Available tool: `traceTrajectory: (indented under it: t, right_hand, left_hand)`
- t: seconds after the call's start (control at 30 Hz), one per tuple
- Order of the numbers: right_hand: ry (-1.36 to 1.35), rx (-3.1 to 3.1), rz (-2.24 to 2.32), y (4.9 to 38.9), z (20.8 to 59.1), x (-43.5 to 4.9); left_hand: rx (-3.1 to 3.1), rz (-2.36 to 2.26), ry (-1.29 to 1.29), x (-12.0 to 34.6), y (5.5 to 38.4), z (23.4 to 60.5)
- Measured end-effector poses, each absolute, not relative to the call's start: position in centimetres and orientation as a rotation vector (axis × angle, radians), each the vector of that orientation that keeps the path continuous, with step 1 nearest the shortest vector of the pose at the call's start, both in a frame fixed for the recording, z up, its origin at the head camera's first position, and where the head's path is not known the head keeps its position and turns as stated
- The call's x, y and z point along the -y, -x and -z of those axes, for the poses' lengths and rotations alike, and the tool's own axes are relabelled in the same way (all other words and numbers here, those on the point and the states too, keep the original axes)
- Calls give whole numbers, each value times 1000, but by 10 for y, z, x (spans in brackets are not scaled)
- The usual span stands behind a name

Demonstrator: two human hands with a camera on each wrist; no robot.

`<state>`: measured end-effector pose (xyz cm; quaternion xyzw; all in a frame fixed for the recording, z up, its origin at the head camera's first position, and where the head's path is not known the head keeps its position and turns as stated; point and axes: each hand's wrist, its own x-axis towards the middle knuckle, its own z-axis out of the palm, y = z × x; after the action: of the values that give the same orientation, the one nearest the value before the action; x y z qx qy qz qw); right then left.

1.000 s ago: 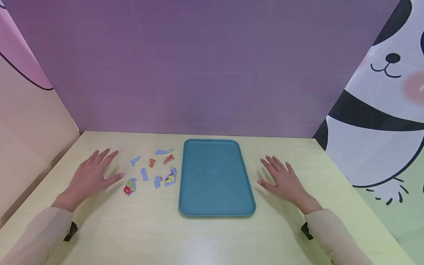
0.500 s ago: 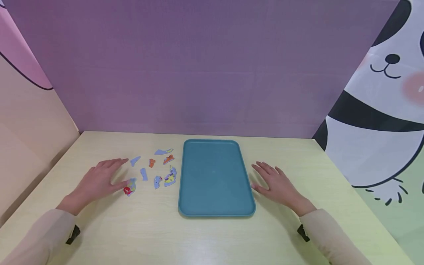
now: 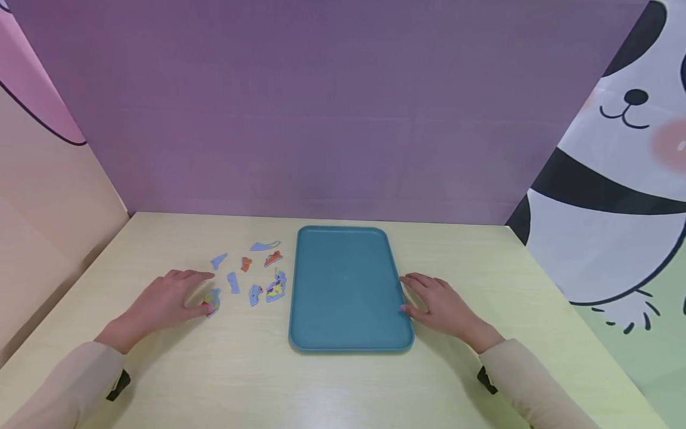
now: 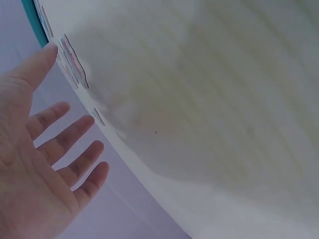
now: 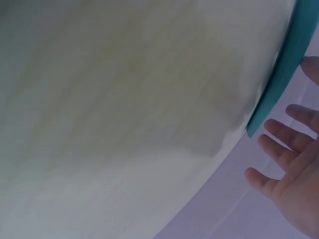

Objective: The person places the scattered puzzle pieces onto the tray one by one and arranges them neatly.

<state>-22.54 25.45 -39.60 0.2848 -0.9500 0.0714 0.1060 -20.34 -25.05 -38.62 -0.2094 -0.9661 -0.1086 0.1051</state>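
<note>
My left hand (image 3: 166, 302) hovers at the left over a multicoloured puzzle piece (image 3: 215, 297), its thumb overlapping the piece in the head view. The fingers are relaxed and spread, with nothing between them, as the left wrist view also shows. On the right, my right hand (image 3: 442, 304) is at the right rim of a teal tray (image 3: 348, 286), thumb and fingertips overlapping that edge. In the right wrist view its fingers are loose beside the tray's side wall (image 5: 284, 64).
Several flat puzzle pieces lie between my left hand and the tray, among them a blue one (image 3: 218, 260), an orange one (image 3: 246, 263) and a yellow-and-blue one (image 3: 276, 286). A purple panel (image 3: 343, 119) stands behind the pale table (image 3: 343, 387).
My left hand has moved right and slightly nearer to me, over the multicoloured piece. My right hand has moved left to the tray's rim. Pieces and tray have stayed put.
</note>
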Motion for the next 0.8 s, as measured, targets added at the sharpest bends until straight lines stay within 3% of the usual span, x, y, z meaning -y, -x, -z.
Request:
traceTrajectory:
  t: [0.8]
  right_hand:
    - [-931, 2844, -166, 223, 399, -249]
  left_hand:
    - [2876, 316, 693, 249, 205, 392]
